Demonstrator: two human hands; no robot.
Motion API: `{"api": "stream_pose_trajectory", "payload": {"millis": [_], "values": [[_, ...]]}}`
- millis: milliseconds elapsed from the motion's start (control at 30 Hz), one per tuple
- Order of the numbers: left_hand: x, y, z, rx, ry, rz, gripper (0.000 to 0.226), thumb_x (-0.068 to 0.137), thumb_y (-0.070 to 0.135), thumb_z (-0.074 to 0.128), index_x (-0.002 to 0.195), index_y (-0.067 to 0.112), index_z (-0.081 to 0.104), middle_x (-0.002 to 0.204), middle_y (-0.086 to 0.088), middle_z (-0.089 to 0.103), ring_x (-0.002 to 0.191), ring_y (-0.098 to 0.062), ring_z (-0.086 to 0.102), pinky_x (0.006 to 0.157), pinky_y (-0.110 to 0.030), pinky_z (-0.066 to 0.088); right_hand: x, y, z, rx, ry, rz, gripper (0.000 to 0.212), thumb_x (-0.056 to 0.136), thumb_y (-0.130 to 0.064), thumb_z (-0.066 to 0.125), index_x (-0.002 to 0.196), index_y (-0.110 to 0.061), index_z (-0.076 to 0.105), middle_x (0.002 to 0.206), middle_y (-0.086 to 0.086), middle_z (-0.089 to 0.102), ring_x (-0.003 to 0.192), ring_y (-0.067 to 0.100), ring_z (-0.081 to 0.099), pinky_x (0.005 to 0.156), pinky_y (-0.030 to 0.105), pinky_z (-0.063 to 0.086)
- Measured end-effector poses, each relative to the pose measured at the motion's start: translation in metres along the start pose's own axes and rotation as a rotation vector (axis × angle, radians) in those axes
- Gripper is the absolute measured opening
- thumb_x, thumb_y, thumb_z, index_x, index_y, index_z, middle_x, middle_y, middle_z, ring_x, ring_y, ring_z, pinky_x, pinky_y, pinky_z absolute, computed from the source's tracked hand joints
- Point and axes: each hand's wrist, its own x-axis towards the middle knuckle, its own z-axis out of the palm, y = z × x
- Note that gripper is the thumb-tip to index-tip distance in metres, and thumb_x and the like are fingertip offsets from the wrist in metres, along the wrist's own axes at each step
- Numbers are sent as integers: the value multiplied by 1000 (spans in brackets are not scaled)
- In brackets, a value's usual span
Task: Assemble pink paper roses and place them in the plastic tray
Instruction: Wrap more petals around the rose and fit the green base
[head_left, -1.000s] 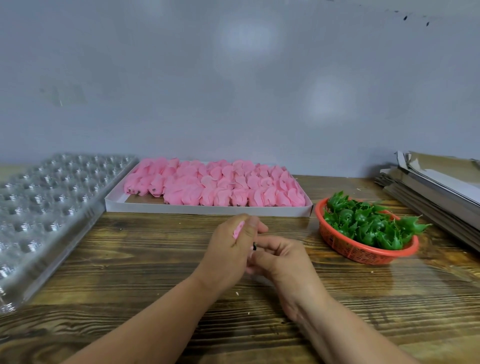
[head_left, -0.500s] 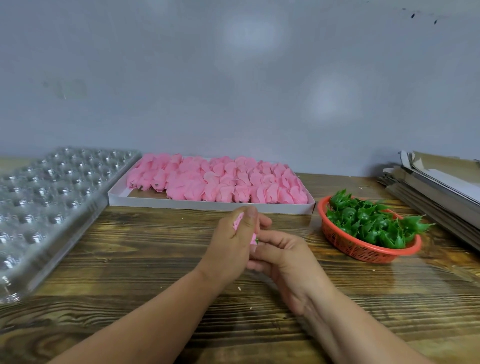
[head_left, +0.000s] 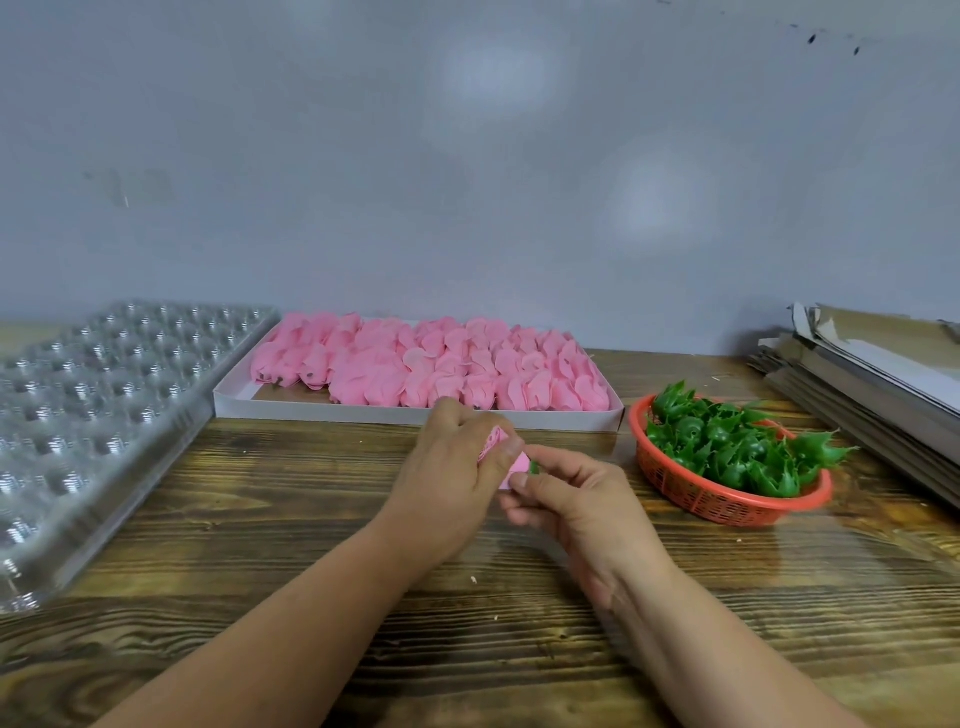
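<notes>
Over the middle of the wooden table, my left hand (head_left: 452, 467) grips a pink paper rose (head_left: 497, 446) between thumb and fingers; most of the rose is hidden behind them. My right hand (head_left: 571, 493) touches it from the right and pinches a small green base piece (head_left: 533, 467) against the rose's lower end. A clear plastic tray (head_left: 93, 415) with many round cups lies at the far left. A white flat box (head_left: 415, 413) behind my hands holds several rows of pink paper petals (head_left: 431, 371).
A red plastic basket (head_left: 722, 499) filled with green leafy bases (head_left: 727, 441) stands to the right of my hands. Stacked cardboard sheets (head_left: 872, 374) lie at the far right edge. A grey wall rises just behind the table.
Both hands stayed together at mid-table. The pink rose has turned in my left fingers, and the green base piece now shows at my right fingertips. The camera tilted slightly.
</notes>
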Motion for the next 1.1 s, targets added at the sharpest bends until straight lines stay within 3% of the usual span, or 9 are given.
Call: {"api": "stream_pose_trajectory", "payload": {"millis": [133,267,333,400,533,633,867,1000,1100], "values": [[-3,-2,1,-52,77,4,21,95,27,56,107,18,70,88,9,46,82,1,47,72,-4,31,1,3,1,-30,33,-1,25,77,16,61,85,-5,71,64,9,67,53,14,62,53,19,55],[-3,-2,4,-174,139,-97,15,89,17,66,101,17,75,87,9,51,83,-9,54,79,-23,45,6,5,-2,-1,71,23,24,77,16,61,92,-1,70,75,16,67,60,16,65,57,18,56],[-2,-1,4,-231,155,-150,15,88,15,68,101,17,75,90,6,53,88,-13,58,82,-30,50,7,3,-4,6,15,49,28,80,16,55,83,-3,75,78,13,72,65,16,69,58,17,56],[-1,0,3,-331,159,-208,14,88,13,68,98,20,74,96,-1,57,88,-15,62,75,-27,55,8,1,-8,26,-23,75,42,85,16,46,72,-9,77,77,11,74,68,15,71,59,18,57],[0,1,0,-451,143,-270,13,89,12,65,94,21,73,103,-8,60,79,-15,65,57,-13,51,9,-1,-11,45,-40,73,23,89,10,49,91,-2,69,82,14,74,70,15,72,59,19,57],[-1,4,0,-542,137,-276,16,90,11,65,87,24,74,98,-6,65,70,-10,66,56,-15,52,9,1,-12,55,-15,51,18,83,11,58,97,4,66,79,17,72,64,16,70,56,18,56],[-1,4,-1,-635,139,-320,24,91,12,64,77,30,70,74,5,73,56,-2,62,54,-18,53,7,3,-10,-99,-12,-87,18,79,8,64,93,-3,66,59,9,65,45,14,59,44,20,50],[-2,6,-2,-613,166,-290,24,91,11,63,77,29,70,84,-4,72,58,-2,62,54,-16,52,7,2,-12,-119,-65,-62,24,86,11,52,94,-4,68,68,13,70,55,16,66,51,20,54],[-2,7,-2,-605,140,-288,17,91,12,63,83,26,70,94,-10,70,61,-2,65,55,-16,52,9,0,-16,-4,-56,19,22,89,10,45,89,-1,64,75,16,71,61,20,70,52,23,57]]}}
